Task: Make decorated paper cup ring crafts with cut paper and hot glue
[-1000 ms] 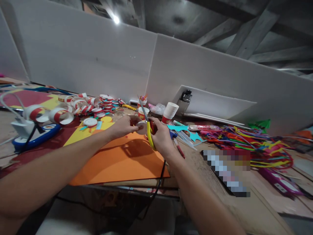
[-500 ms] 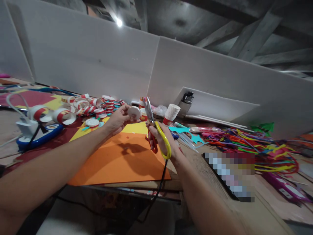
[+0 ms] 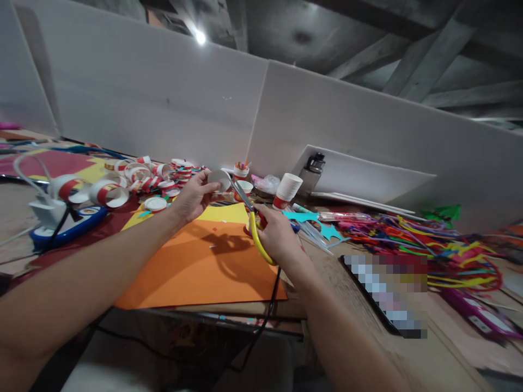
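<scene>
My left hand (image 3: 196,195) pinches a round white paper cup bottom (image 3: 219,179) between thumb and fingers, above the sheets. In my right hand (image 3: 278,228) is a pair of scissors with yellow and red handles (image 3: 258,238). Their blades point up and left, with the tips at the right edge of the cup bottom; whether they touch it I cannot tell. Beneath both hands lies an orange sheet (image 3: 175,272), with a yellow sheet (image 3: 229,212) behind it. Just beyond the blades stands a paper cup (image 3: 244,188).
A stack of paper cups (image 3: 288,190) leans near a dark bottle (image 3: 312,171). Cut cup rings (image 3: 108,194) and a blue-white power strip (image 3: 67,226) are at left. Colourful pipe cleaners (image 3: 408,239) and a blurred-out phone-like slab (image 3: 368,294) lie right. Pale panels (image 3: 163,98) stand behind.
The scissors have tilted left and their tips have come to the cup bottom's edge. My left hand has turned the cup bottom, so its flat face shows differently.
</scene>
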The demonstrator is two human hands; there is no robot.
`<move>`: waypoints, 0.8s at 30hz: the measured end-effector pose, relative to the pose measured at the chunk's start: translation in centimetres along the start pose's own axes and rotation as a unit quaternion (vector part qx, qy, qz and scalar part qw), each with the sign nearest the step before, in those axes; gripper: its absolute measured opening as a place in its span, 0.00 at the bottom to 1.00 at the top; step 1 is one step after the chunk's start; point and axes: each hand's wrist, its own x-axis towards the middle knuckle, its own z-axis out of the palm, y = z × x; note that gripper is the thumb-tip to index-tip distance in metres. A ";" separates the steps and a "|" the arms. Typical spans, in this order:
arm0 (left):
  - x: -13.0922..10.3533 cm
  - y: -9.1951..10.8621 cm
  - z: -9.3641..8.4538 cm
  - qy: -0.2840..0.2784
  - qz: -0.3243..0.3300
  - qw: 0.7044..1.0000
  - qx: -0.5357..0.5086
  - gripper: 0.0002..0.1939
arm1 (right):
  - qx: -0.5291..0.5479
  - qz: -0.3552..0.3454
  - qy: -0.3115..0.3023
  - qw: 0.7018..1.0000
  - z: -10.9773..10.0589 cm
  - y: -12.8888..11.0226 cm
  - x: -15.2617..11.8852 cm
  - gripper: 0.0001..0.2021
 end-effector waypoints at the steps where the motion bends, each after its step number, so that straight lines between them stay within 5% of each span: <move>1: 0.0 0.0 -0.1 -0.002 0.000 1.000 0.000 0.14 | -0.021 0.003 0.001 1.000 0.0 0.1 0.0 0.18; 12: 0.3 0.0 -0.4 -0.029 0.009 1.000 0.007 0.17 | -0.118 0.020 -0.001 0.993 0.0 0.5 -0.2 0.22; 24: 0.4 -0.1 -0.8 -0.031 0.030 0.998 0.037 0.16 | -0.101 0.009 0.000 0.995 0.0 0.6 -0.1 0.19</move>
